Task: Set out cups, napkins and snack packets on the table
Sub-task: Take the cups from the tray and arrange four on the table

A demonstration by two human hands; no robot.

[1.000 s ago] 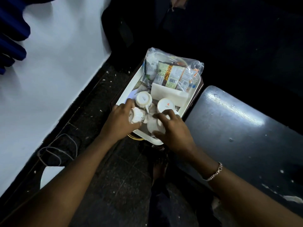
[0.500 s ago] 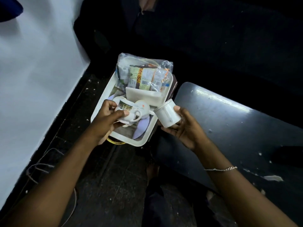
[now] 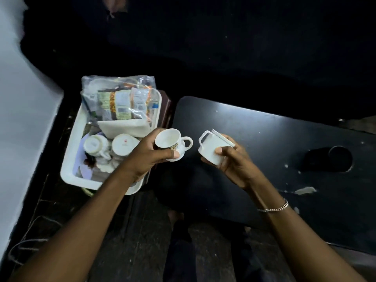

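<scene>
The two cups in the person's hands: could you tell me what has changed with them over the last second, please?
Both hands were down in the white tray gripping cups. Since then the left hand has lifted the patterned cup out and turned it mouth-up, and the right hand has carried the plain white cup rightward over the black table. Two upturned cups, the napkins and the snack packets bag stayed in the tray.

No words or numbers can be read anywhere. The snack packets (image 3: 120, 102) in the clear bag at the upper left of the frame carry printed label panels and a barcode, too blurred to make out. An upturned cup (image 3: 124, 144) in the tray shows a small red mark, unreadable.
</scene>
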